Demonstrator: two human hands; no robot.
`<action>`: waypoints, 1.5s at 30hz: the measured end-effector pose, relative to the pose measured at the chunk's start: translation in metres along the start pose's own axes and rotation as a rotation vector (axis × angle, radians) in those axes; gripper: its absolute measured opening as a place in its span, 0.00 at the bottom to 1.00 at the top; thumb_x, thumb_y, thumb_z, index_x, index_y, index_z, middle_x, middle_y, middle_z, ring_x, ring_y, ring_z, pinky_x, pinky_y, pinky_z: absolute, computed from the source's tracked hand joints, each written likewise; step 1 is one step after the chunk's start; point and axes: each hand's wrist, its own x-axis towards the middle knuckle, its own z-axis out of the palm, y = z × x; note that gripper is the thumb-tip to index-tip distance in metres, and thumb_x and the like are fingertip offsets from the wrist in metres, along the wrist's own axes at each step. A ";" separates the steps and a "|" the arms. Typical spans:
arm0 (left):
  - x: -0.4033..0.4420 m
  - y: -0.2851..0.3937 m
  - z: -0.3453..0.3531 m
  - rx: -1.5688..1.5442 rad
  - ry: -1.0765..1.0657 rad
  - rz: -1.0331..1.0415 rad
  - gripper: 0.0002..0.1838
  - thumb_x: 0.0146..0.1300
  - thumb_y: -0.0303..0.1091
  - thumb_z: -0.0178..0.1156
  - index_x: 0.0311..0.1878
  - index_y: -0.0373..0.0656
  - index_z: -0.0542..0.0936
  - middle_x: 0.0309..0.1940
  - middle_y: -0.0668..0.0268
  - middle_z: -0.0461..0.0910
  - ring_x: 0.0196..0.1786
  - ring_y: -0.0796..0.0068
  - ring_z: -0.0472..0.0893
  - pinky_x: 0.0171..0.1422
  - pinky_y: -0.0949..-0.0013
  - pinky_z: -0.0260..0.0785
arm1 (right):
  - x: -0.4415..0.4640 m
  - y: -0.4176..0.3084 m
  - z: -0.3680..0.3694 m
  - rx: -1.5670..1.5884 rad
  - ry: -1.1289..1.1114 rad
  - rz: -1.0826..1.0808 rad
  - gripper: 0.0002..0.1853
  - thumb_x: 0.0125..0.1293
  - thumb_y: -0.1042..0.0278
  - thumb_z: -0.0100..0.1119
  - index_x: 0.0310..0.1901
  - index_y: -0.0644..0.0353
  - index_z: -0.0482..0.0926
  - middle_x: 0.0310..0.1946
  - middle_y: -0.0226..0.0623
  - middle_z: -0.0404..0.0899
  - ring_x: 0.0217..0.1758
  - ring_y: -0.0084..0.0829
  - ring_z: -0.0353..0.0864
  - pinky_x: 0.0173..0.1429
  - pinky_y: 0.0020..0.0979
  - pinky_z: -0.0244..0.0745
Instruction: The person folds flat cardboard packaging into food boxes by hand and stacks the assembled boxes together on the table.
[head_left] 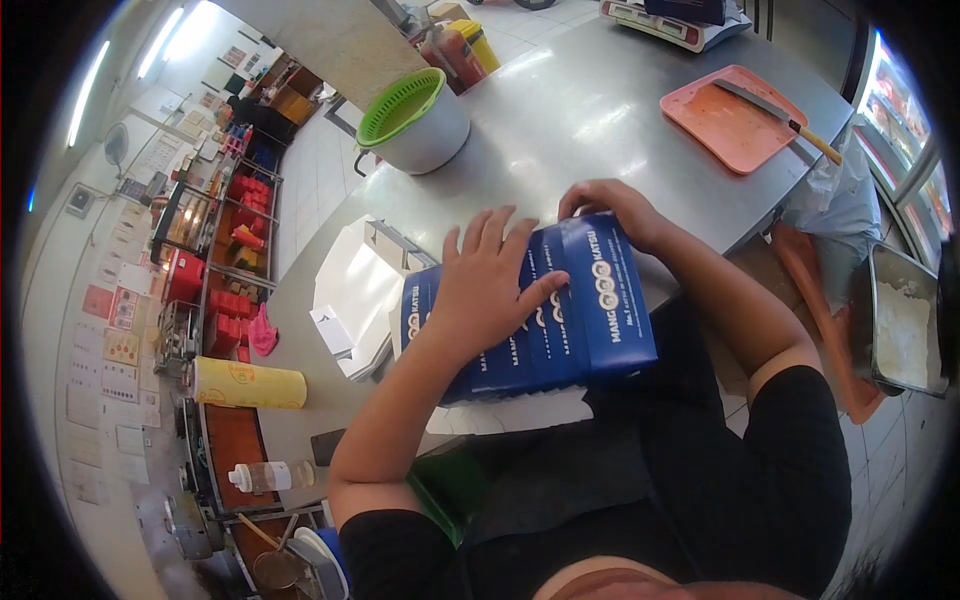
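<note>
The left hand's (490, 285) fingers are spread, released, over the row of blue boxes (615, 310) at the centre of the frame, touching their printed faces. The right hand's (612, 208) fingers bend at the far edge of the rightmost box; their tips are hidden, so I cannot tell whether they grip it. The boxes stand side by side at the near edge of the metal bench (570, 120). Just beside them, left of centre, lies an open white carton (362, 280). Toward the upper middle is a pot (435, 140) holding a green strainer (412, 100). At upper right, a knife (765, 102) rests across an orange tray (725, 130).
</note>
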 end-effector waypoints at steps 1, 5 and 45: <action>-0.001 0.003 -0.006 0.059 0.027 0.042 0.49 0.67 0.77 0.59 0.76 0.45 0.72 0.77 0.49 0.69 0.82 0.42 0.64 0.85 0.37 0.50 | -0.002 -0.004 0.002 -0.116 0.153 0.006 0.23 0.83 0.50 0.49 0.54 0.64 0.83 0.49 0.38 0.86 0.54 0.29 0.83 0.65 0.33 0.74; -0.023 0.022 -0.032 -0.197 -0.153 0.163 0.53 0.64 0.76 0.64 0.82 0.48 0.67 0.84 0.53 0.62 0.87 0.42 0.56 0.88 0.33 0.42 | -0.047 -0.040 0.031 -0.387 0.501 -0.295 0.14 0.76 0.61 0.60 0.54 0.60 0.85 0.56 0.42 0.85 0.60 0.38 0.81 0.69 0.38 0.72; -0.034 0.041 0.005 -0.051 -0.084 0.139 0.33 0.73 0.53 0.67 0.76 0.53 0.73 0.86 0.55 0.59 0.89 0.47 0.54 0.84 0.24 0.44 | -0.112 -0.053 0.088 -0.909 0.515 -0.252 0.27 0.63 0.61 0.75 0.63 0.54 0.79 0.71 0.49 0.73 0.72 0.56 0.74 0.72 0.49 0.75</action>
